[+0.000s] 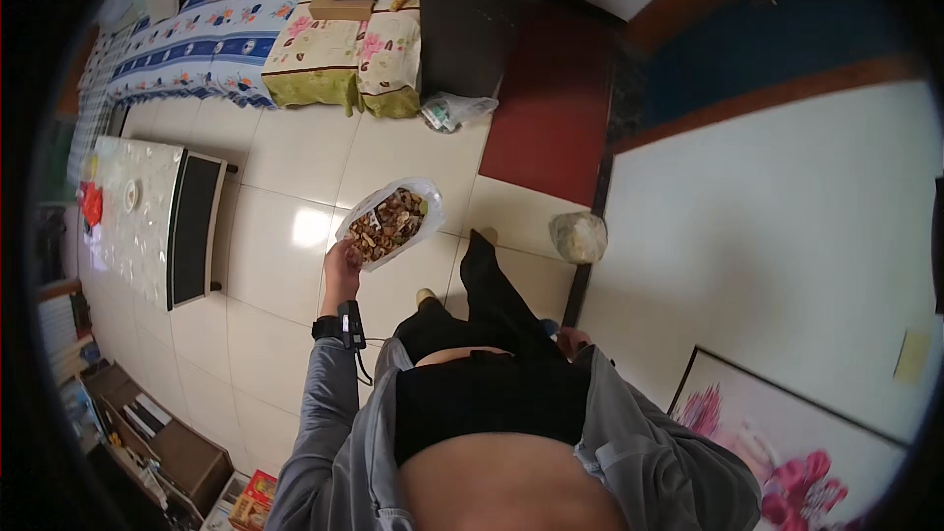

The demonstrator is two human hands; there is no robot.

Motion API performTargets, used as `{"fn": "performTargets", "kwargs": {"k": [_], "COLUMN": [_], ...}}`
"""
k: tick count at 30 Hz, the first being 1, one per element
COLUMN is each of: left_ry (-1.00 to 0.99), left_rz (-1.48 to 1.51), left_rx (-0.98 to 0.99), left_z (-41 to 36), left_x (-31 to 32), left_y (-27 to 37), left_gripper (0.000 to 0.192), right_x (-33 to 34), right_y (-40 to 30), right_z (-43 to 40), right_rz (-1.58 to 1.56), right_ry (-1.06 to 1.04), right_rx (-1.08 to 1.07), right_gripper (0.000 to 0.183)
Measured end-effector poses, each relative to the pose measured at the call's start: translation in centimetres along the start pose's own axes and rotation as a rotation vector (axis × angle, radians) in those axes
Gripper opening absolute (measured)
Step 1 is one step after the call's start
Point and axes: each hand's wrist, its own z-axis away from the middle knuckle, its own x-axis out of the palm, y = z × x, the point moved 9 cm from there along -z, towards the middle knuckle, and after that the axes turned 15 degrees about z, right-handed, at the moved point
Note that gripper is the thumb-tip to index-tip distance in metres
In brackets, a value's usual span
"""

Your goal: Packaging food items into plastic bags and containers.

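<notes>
My left hand (pixel 343 266) grips the rim of a white plastic bag (pixel 429 211), which hangs open in front of me above the tiled floor. Inside it lie brown scraps (pixel 389 224) that look like shells or peelings, with a few pale and greenish bits. A strap with a small dark device (pixel 350 324) and a cable sits on my left wrist. Down beside my right hip, my right hand (pixel 572 342) is partly hidden by the jacket and trousers. Something small and blue (pixel 549 327) shows next to it; whether the hand holds it is unclear.
A tied translucent bag (pixel 578 237) stands against the white wall at right. Another plastic bag (pixel 456 112) lies by the cloth-covered seat (pixel 313 59), near a red mat (pixel 549 103). A low table (pixel 151 228) is at left, and a brown cabinet (pixel 166 450) lower left.
</notes>
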Motion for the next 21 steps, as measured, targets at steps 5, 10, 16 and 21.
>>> {"fn": "performTargets", "kwargs": {"k": [5, 10, 16, 21], "left_ry": [0.072, 0.067, 0.101, 0.205], "left_rz": [0.049, 0.095, 0.102, 0.091], "left_rx": [0.013, -0.012, -0.006, -0.092], "left_z": [-3.0, -8.7, -14.2, -18.8], "left_x": [4.6, 8.4, 7.2, 6.5], "left_y": [-0.4, -2.1, -5.2, -8.7], "left_gripper": [0.013, 0.012, 0.011, 0.014], "right_x": [-17.5, -29.7, -30.6, -27.8], "right_y": [-14.1, -24.5, -32.0, -33.5], "right_z": [-10.6, -20.2, -27.8, -39.0], "right_rz": [-0.444, -0.8, -0.543, -0.289], "right_ry": [-0.01, 0.018, -0.075, -0.109], "right_rx": [0.122, 0.022, 0.129, 0.149], "right_gripper": [0.016, 0.013, 0.018, 0.018]}}
